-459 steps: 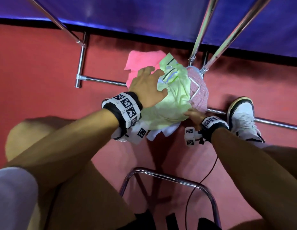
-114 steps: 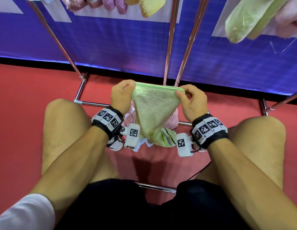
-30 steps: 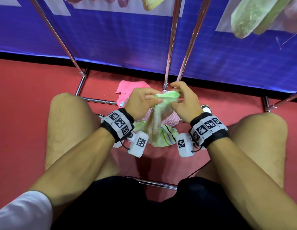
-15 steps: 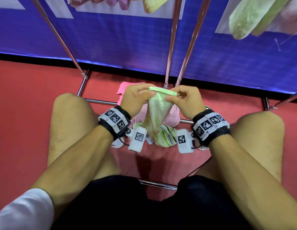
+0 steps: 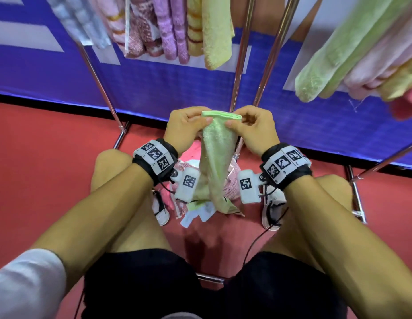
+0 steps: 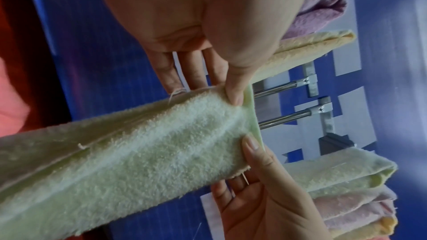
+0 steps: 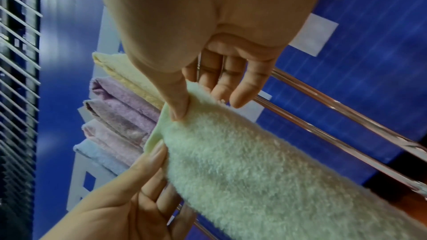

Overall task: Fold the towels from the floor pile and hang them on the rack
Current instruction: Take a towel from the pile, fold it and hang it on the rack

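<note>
- The green towel [image 5: 217, 157] is pinched at its top hem by both hands, left hand [image 5: 185, 130] and right hand [image 5: 253, 128], thumbs in front and fingers behind, probably so the folded layers are kept aligned.
- It is held between the knees, above the floor pile [image 5: 195, 203], below the rack [image 5: 240, 54].
- Its long axis hangs vertical, the hem up and the tail down onto the pile.

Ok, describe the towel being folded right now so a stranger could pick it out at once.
Start at the chrome rack before the blue wall, then drop to the left hand and right hand raised in front of it. The light green towel hangs between them, pinched by its top edge; the others hang on the rack or lie on the floor.
</note>
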Motion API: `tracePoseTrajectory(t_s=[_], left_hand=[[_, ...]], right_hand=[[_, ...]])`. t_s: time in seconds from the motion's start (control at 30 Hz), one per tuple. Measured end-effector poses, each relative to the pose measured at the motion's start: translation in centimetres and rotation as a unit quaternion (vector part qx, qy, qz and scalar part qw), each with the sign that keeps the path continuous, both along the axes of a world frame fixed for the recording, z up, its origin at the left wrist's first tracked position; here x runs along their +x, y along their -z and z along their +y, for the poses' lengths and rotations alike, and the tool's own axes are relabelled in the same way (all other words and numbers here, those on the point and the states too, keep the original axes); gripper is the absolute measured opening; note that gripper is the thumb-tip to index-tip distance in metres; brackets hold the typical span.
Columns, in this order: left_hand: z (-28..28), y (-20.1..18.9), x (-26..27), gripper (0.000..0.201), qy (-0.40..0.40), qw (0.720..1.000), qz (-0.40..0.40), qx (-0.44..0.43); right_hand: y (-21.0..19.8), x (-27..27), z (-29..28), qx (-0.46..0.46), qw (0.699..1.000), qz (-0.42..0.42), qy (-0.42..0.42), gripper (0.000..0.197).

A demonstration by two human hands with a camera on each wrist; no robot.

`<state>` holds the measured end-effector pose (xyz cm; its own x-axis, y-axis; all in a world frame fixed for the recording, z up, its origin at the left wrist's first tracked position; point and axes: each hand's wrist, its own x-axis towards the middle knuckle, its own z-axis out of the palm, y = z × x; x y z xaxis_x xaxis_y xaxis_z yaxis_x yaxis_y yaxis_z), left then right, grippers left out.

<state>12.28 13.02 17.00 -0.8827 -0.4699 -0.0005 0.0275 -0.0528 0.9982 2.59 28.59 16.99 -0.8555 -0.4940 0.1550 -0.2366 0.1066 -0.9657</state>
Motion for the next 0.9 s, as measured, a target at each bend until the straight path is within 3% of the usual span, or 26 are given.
tracePoseTrajectory(t_s=[0.23,0.47,0.77,0.9], left_hand=[[-1.7,-10.7,-1.9,0.02,0.001,0.997,0.059,-0.047],[-1.8,-20.4,-3.1,0.022,0.002,0.989,0.121,-0.089],[-1.9,-30.0,-4.1,0.019,0.01,0.979,0.173,-0.107],[-1.6,-34.1,-4.8,0.018,0.037,0.971,0.208,-0.111]], right_hand=[[-10.6,-1.7,-1.1,-0.063,0.996,0.063,-0.009,0.02],[-21.1,-2.8,-0.7,-0.067,0.986,0.153,-0.011,0.019],[-30.7,-3.8,-1.1,-0.116,0.97,0.212,-0.016,0.017],[-33.8,-4.1,-1.6,-0.161,0.966,0.199,-0.028,0.016]])
